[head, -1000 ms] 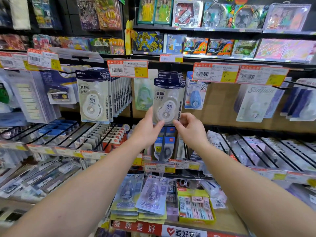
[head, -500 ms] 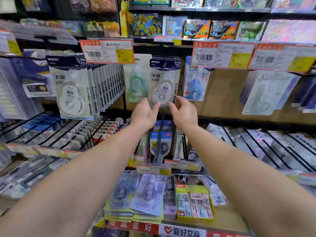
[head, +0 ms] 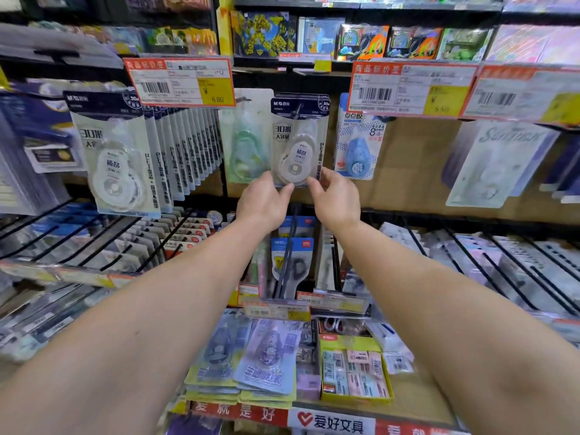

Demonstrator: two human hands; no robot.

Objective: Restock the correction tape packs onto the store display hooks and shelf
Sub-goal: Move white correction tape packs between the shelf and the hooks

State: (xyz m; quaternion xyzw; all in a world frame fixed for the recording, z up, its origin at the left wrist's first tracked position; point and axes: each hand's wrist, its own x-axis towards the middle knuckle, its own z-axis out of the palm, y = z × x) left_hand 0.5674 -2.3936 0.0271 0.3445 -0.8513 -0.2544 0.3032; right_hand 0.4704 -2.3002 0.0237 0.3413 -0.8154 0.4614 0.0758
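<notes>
A white correction tape pack with a dark blue header point(head: 299, 138) hangs upright at the middle of the display, its top hole at a black hook point(head: 296, 112). My left hand point(head: 265, 200) pinches its lower left corner. My right hand point(head: 335, 199) pinches its lower right corner. A long row of matching packs point(head: 125, 152) hangs on the hook to the left. A green tape pack point(head: 246, 142) hangs just behind and left of the held one.
A blue tape pack point(head: 359, 142) hangs to the right under red and yellow price tags point(head: 408, 89). Black hooks with more stationery point(head: 502, 265) stick out below. Stacks of purple tape packs point(head: 266, 356) and a yellow eraser box point(head: 354, 368) lie on the bottom shelf.
Both hands have carried the pack further toward the back of the display, onto the hook. The view has moved closer to the shelf.
</notes>
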